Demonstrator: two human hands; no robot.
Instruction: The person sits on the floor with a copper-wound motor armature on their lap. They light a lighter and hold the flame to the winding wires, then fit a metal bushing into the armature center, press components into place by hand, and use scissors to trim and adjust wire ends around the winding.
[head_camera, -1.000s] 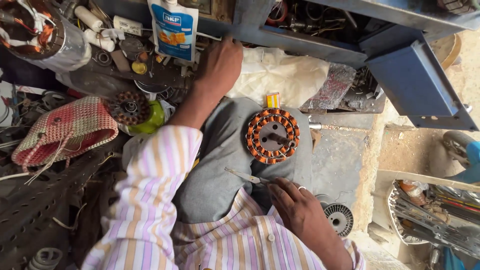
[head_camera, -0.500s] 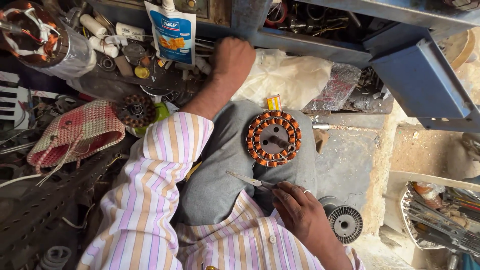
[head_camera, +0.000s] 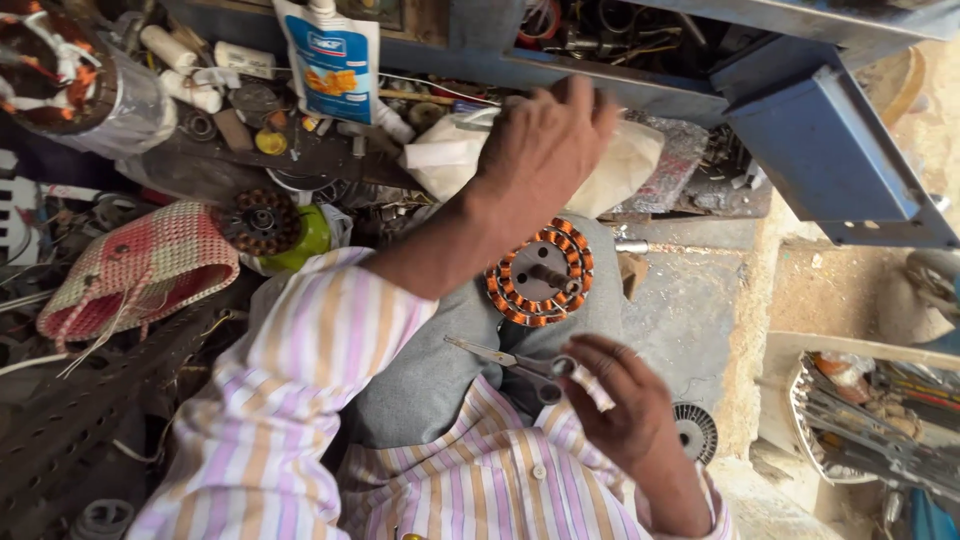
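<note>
- Cluttered workshop floor, blue metal bench (head_camera: 830, 150) ahead, parts and scrap all around.
- Left hand (head_camera: 545, 150) raised, fingers loosely curled, holding nothing visible; it hovers near a white plastic bag (head_camera: 630, 165).
- Right hand (head_camera: 625, 405) closed on scissors (head_camera: 510, 360), blades pointing left over the lap.
- Stator with orange copper windings (head_camera: 540, 275) rests on the grey-trousered knee, between both hands, neither touching it.
- Woven pink basket (head_camera: 135, 270) lies well left.

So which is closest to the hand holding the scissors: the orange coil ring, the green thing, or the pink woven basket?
From the right hand in the head view:
1. Orange coil ring, on the knee just above it.
2. Green thing, farther left.
3. Pink woven basket, far left.
</note>
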